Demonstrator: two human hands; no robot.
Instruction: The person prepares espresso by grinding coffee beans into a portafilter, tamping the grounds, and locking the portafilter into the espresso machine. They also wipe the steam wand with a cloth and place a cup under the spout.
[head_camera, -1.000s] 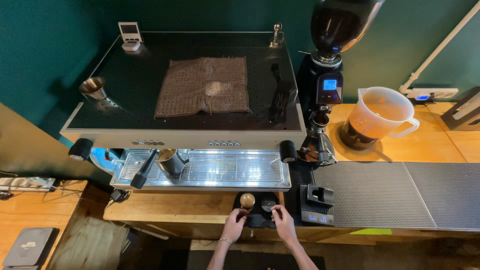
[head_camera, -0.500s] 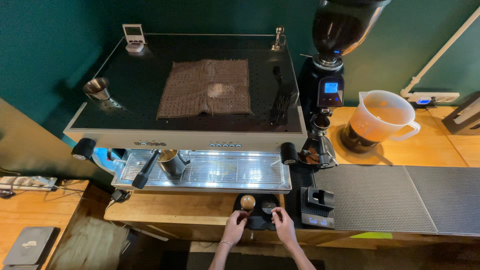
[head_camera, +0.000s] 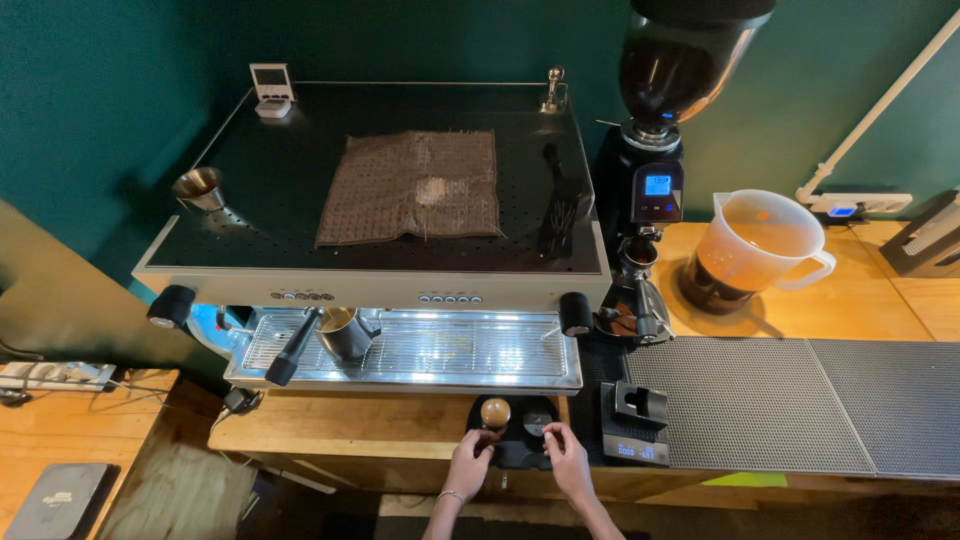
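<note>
I judge the step in hand is tamping at the counter's front edge; my left hand (head_camera: 468, 467) reaches up toward twelve o'clock, fingers curled narrow at the stem of the tamper (head_camera: 495, 412), whose round wooden knob stands upright on the black mat (head_camera: 515, 455); my right hand (head_camera: 566, 462) lies just beside it at three o'clock, fingertips bent onto a small round dark piece (head_camera: 537, 425) on the same mat, though whether they pinch it or merely rest I cannot tell; both forearms come in from six o'clock, wrists low, palms down, a thin band on the left wrist; the next move, I judge, calls for a steady, level grip on the knob so it stays upright; the scale (head_camera: 634, 440) sits at three o'clock of my right hand, apart; the espresso machine (head_camera: 375, 290) stands at twelve, its drip tray (head_camera: 430, 350) bearing a steel jug (head_camera: 343, 333).
</note>
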